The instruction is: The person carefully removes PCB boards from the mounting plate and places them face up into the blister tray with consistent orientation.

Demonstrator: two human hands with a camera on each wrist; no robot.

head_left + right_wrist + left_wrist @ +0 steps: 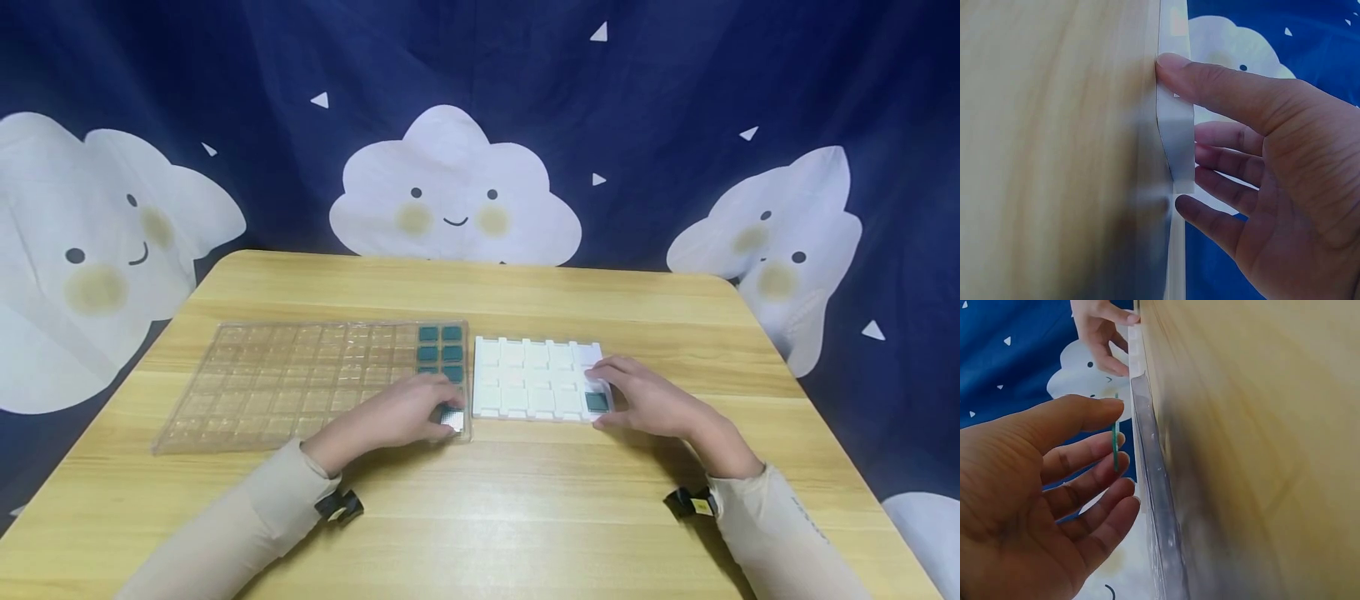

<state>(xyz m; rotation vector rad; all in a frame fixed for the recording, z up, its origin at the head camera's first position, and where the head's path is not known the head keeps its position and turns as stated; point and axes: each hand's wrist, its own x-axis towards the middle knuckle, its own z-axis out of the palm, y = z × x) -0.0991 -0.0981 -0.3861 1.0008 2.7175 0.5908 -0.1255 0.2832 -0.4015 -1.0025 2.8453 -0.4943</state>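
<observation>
My left hand (408, 408) is over the right end of a clear plastic compartment tray (270, 392). Its thumb and fingertips pinch a thin square chip (1115, 447), seen edge-on with a green edge in the left wrist view. From the head, the chip's face looks silvery and gridded. My right hand (652, 400) grips the right end of a white compartment tray (525, 379), thumb against its front side (1175, 144) and fingers reaching over the top. A dark green chip (597, 402) lies in that tray's near right compartment, between thumb and fingers.
Several green chips (428, 353) fill compartments in the clear tray's right columns; compartments farther left show bare plastic. Both trays lie side by side on a wooden table (480, 517). A blue curtain with cloud faces (457, 183) hangs behind the table.
</observation>
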